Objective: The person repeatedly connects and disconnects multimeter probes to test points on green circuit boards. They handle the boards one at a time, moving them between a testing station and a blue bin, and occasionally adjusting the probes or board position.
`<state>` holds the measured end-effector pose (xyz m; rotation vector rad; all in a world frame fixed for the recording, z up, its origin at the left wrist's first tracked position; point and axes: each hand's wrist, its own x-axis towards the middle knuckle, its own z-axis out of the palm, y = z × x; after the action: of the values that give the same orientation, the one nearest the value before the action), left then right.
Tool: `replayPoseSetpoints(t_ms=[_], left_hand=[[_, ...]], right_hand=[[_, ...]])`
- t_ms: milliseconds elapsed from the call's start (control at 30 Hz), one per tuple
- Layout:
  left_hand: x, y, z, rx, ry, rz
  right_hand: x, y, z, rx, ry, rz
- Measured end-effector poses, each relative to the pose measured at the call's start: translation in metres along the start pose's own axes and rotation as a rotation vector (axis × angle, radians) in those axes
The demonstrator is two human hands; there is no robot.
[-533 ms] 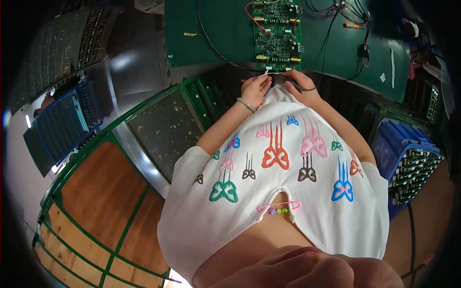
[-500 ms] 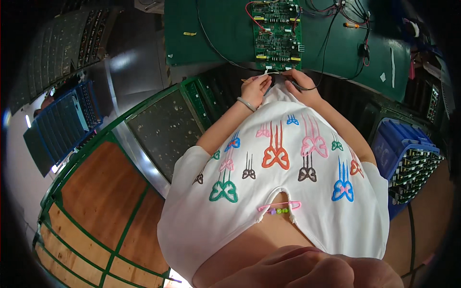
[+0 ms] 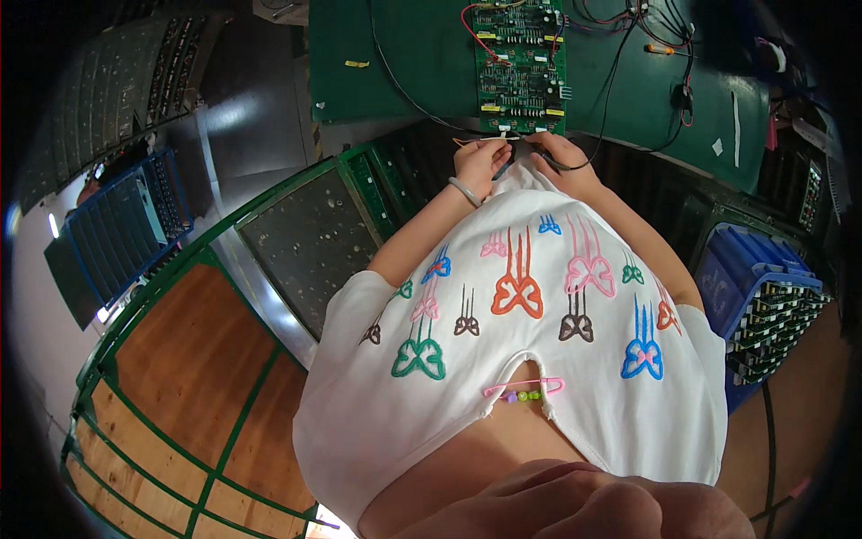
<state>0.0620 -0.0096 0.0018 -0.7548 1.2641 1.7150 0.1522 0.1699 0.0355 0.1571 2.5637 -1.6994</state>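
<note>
My left hand point(image 3: 482, 163) is closed at the near edge of the green table, its fingertips pinching thin wires point(image 3: 463, 141) in orange and white. A small white connector point(image 3: 505, 134) shows just beyond the fingertips, by the board's near edge. Beside it, my right hand point(image 3: 567, 165) is closed on a black cable point(image 3: 588, 163) that loops up from the table; the cable's end is hidden among the fingers. Directly ahead of both hands lies a green circuit board point(image 3: 521, 90), crowded with components and yellow-marked parts.
On the green table point(image 3: 404, 90) lie an orange-handled screwdriver point(image 3: 660, 49), tangled dark wires point(image 3: 639, 13) and a yellow scrap point(image 3: 356, 64). A blue crate point(image 3: 750, 247) with stacked circuit boards point(image 3: 777, 323) stands at the right. A green-framed rack point(image 3: 215, 449) is at the left.
Both hands stay nearly in place. The left fingers have shifted slightly, and the thin wires lie a little differently. The white connector sits slightly farther right.
</note>
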Motion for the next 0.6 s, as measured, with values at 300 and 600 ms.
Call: replayPoseSetpoints(t_ms=[300, 600], left_hand=[[0.03, -0.02, -0.019, -0.017, -0.055, 0.028], [0.014, -0.008, -0.01, -0.022, -0.012, 0.002]], right_hand=[[-0.004, 0.033, 0.015, -0.124, 0.065, -0.119], [0.003, -0.002, 0.003, -0.031, 0.02, -0.013]])
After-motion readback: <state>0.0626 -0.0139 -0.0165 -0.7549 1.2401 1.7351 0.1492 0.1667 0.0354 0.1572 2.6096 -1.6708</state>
